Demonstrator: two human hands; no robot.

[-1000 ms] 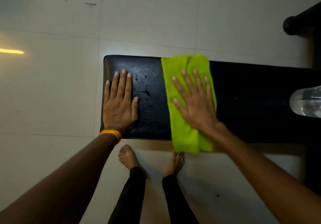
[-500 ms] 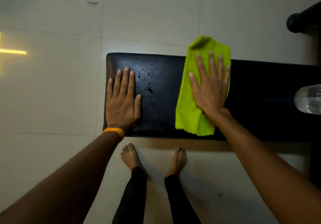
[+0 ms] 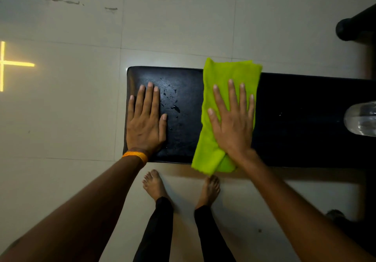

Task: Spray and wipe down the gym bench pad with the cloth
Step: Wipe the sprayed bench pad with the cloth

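The cloth [image 3: 230, 91] has swept back toward the person since half a second ago: then its far end stuck well out past the far edge of the surface [image 3: 305, 119] and its near end lay just inside the near edge, and now the far end barely overhangs while the near end droops off the near edge by the right wrist. A second ago it hung low like this too, so the right hand [image 3: 234, 123] is stroking across the width of the pad, away and back, and each pass lands a little further toward the bottle side. That reads as wiping well under way, with the spraying already done. The stretch between the hands still carries drops [image 3: 175, 108], so it has not yet been cleared, and the dark run beyond the right hand looks mostly dry but is too dim to judge. The right hand lies flat and spread on the cloth, pressing rather than gripping; the left hand [image 3: 145, 123] lies flat and released on the bare pad at its end, fingers together, holding nothing, and has not shifted. The surface is a long black padded bench running off past the right hand, where a clear bottle [image 3: 362, 119] sits at the frame edge. Around it is pale tiled floor [image 3: 71, 109], scuffed beyond the left hand, and a dark bar [image 3: 354, 28] beyond the right. An orange band [image 3: 135, 157] rings the left wrist.
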